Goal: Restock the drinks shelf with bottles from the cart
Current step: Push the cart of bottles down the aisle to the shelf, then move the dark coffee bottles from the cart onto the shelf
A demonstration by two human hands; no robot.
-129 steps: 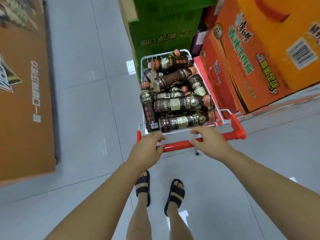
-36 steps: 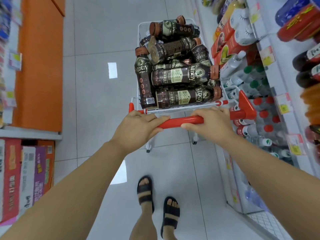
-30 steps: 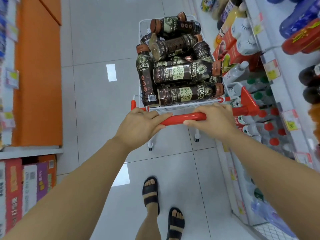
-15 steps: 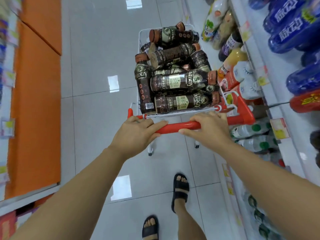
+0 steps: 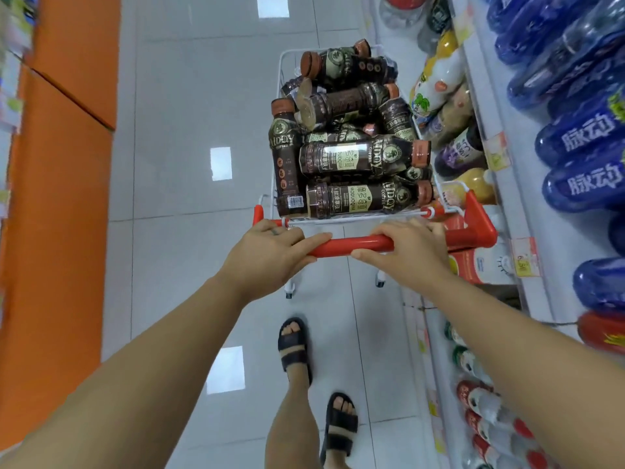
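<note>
Pushing on down the aisle. Clamping the left grip [image 5: 270, 252] round the smooth red plastic handle [image 5: 351, 245], and the right grip [image 5: 409, 247] round the same bar further right, with a stretch of bare tube between. Steering a white wire cart [image 5: 280, 79] heaped with dark brown coffee bottles [image 5: 355, 159]: round, glossy, copper-capped, lying crosswise and lengthwise, piled above the rim. Rolling over pale, shiny floor tiles [image 5: 189, 164]. Hugging the drinks shelf [image 5: 507, 198] on the right, just beside the cart: fat blue bottles [image 5: 581, 137] up top, cartons [image 5: 480, 265] lower down, paper price tags [image 5: 524, 257] along the white edge. Passing a flat orange panel [image 5: 57, 214] on the left, well apart. Striding in black sandals [image 5: 294, 346] below the handle. Against half a second back: further along the shelf, more blue bottles alongside, feet swapped front to back, same hold on the handle, same heap in the cart.
</note>
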